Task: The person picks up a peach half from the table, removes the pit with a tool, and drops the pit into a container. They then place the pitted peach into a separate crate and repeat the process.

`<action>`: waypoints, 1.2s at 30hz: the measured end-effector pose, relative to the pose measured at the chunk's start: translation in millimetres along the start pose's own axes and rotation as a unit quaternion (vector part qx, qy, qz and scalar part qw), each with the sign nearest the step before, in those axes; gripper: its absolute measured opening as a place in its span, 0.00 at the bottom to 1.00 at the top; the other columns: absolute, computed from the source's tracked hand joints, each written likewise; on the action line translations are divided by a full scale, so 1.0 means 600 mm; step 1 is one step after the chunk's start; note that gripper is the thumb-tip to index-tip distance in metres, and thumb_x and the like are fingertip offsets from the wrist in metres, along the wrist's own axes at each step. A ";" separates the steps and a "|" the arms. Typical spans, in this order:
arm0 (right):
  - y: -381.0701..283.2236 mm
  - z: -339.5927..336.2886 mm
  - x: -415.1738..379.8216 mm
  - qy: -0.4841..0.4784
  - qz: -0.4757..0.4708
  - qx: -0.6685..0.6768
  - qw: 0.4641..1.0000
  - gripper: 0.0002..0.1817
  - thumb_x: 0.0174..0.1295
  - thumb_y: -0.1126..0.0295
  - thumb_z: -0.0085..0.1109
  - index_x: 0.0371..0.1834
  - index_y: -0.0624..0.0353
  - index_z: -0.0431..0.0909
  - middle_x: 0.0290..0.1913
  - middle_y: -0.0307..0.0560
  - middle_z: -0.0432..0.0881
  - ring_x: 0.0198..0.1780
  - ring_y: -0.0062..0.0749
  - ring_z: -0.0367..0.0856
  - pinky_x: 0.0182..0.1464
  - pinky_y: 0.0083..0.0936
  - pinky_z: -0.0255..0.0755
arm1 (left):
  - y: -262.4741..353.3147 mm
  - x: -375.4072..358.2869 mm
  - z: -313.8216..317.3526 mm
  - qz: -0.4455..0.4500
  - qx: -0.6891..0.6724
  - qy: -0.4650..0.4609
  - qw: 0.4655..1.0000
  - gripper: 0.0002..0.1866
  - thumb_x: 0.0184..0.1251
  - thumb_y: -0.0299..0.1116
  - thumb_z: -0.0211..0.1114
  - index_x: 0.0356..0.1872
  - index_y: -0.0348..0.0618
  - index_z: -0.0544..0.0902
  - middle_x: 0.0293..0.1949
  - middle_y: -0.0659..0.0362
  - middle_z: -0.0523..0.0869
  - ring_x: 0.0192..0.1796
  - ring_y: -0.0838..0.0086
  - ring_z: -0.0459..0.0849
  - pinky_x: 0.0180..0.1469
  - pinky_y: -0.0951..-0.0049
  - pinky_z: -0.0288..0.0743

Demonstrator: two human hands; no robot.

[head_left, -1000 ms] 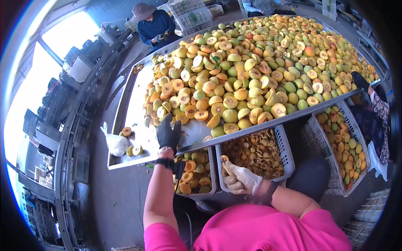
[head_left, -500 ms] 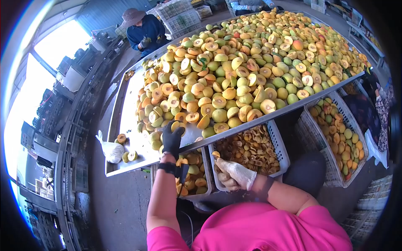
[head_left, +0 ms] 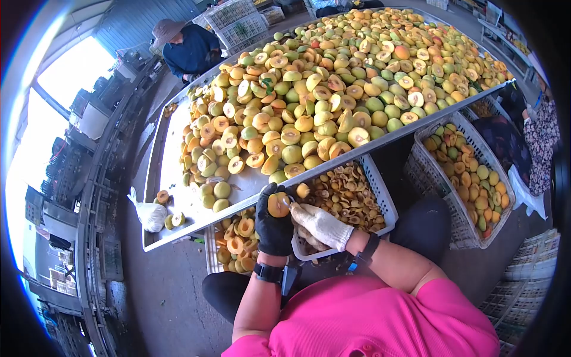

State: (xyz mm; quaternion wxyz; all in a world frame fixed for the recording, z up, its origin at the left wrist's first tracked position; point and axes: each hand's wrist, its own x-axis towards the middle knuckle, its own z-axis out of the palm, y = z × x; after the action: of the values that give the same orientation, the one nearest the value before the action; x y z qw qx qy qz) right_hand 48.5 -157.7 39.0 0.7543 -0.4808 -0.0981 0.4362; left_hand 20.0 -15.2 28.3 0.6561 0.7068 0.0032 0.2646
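Observation:
My left hand (head_left: 273,225), in a black glove, holds a halved yellow fruit (head_left: 278,204) with its cut face up. Close against it on the right is my right hand (head_left: 321,225) in a white glove. Its fingers are closed round a small tool, mostly hidden, whose tip touches the fruit. Beyond the hands, a metal table (head_left: 238,206) bears a heap of halved fruits (head_left: 291,137). Below its edge stand a crate of fruit halves (head_left: 209,250) on the left and a crate of small brown-yellow pieces (head_left: 386,205) on the right.
A white plastic bag (head_left: 148,215) lies at the table's left corner beside a few fruits. Another crate of fruit (head_left: 499,223) stands at the right, near a person in patterned clothing (head_left: 540,143). A person in a hat (head_left: 190,50) is beyond the table's far left side.
My left hand has come back from the heap with a fruit half. My right hand has moved up and left to meet it. The hatted person's hands have dropped lower.

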 end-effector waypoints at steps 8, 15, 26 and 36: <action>0.035 -0.005 0.021 0.086 -0.212 -0.262 0.937 0.22 0.77 0.54 0.50 0.48 0.66 0.78 0.38 0.64 0.84 0.44 0.57 0.84 0.44 0.41 0.76 | -0.019 -0.015 0.007 -0.054 -0.185 -0.003 0.981 0.14 0.74 0.19 0.57 0.58 0.37 0.75 0.48 0.56 0.83 0.50 0.69 0.83 0.56 0.67 0.80; 0.071 -0.010 0.034 0.072 -0.260 -0.364 0.891 0.23 0.77 0.53 0.48 0.45 0.67 0.77 0.41 0.71 0.82 0.46 0.66 0.82 0.46 0.46 0.76 | -0.024 -0.016 -0.004 0.091 0.101 -0.003 0.991 0.11 0.80 0.33 0.54 0.50 0.36 0.78 0.44 0.55 0.84 0.47 0.71 0.83 0.54 0.68 0.81; 0.059 0.008 0.016 0.015 -0.152 -0.283 0.947 0.25 0.78 0.52 0.45 0.47 0.67 0.78 0.41 0.68 0.83 0.47 0.60 0.82 0.49 0.42 0.75 | -0.032 -0.032 -0.012 -0.139 -0.207 0.132 0.959 0.20 0.82 0.44 0.50 0.60 0.38 0.76 0.45 0.55 0.86 0.45 0.70 0.85 0.53 0.68 0.82; 0.031 0.023 -0.002 -0.007 -0.044 -0.261 0.964 0.27 0.78 0.49 0.43 0.44 0.66 0.79 0.31 0.63 0.81 0.38 0.48 0.83 0.44 0.41 0.75 | -0.021 -0.049 -0.011 0.013 0.115 0.085 0.990 0.12 0.76 0.29 0.55 0.54 0.34 0.79 0.44 0.55 0.86 0.45 0.71 0.85 0.53 0.67 0.81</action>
State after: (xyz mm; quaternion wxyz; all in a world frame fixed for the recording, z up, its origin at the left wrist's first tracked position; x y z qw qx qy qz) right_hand 29.2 -146.9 31.6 0.6207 -0.6527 -0.2351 0.3654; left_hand -3.4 -17.7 5.8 0.5643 0.7526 0.0798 0.3300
